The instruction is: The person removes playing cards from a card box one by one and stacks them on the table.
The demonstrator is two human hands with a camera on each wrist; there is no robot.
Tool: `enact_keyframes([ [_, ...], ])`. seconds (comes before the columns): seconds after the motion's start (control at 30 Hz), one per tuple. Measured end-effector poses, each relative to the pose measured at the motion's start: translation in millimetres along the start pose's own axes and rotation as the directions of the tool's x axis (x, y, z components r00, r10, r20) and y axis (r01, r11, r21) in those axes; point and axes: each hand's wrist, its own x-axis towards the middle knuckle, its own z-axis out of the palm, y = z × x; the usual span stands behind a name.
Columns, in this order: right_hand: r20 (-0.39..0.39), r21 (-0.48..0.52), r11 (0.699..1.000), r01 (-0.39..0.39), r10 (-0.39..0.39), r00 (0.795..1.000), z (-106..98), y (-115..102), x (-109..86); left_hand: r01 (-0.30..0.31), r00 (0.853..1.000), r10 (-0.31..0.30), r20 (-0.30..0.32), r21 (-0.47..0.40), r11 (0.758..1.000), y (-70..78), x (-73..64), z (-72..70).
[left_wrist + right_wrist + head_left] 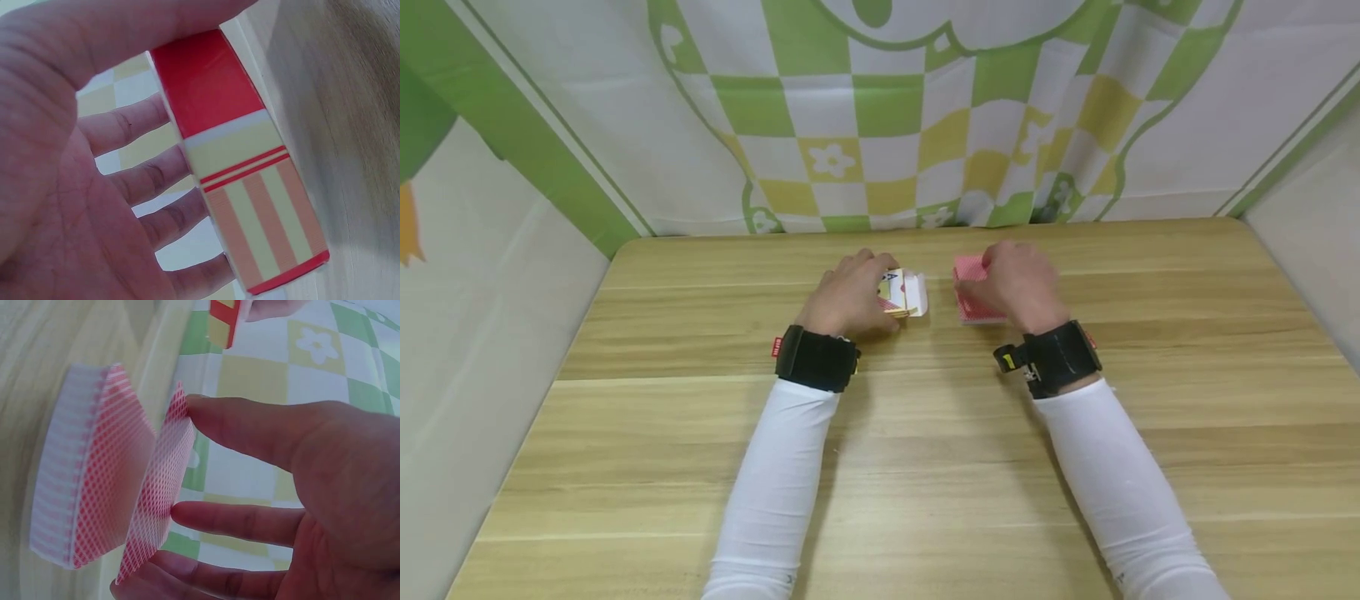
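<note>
On the left side of the table's middle, my left hand (848,293) grips a playing card box (240,162) by its edges, thumb on one side and fingers on the other. The box is red, cream and striped, its white flap (917,293) standing out to the right. An ace shows on its face. To the right, my right hand (1024,285) holds a red-patterned playing card (161,481) by its edges. It is tilted up off a deck of cards (94,478) that lies face down on the table. In the head view the hand partly covers that deck.
The wooden table (925,467) stretches toward me and to both sides. Behind its far edge hangs a green, yellow and white checked curtain (887,108). Black straps with cameras sit on both wrists.
</note>
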Motion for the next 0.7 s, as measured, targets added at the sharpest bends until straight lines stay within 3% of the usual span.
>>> enact_keyframes([
  [0.7, 0.014, -0.081, 0.994, -0.071, 0.073, 0.997, 10.1, -4.7, 2.0, 0.003, 1.000, -0.003, 0.007, -0.009, 1.000, -0.2, 0.5, -0.3],
])
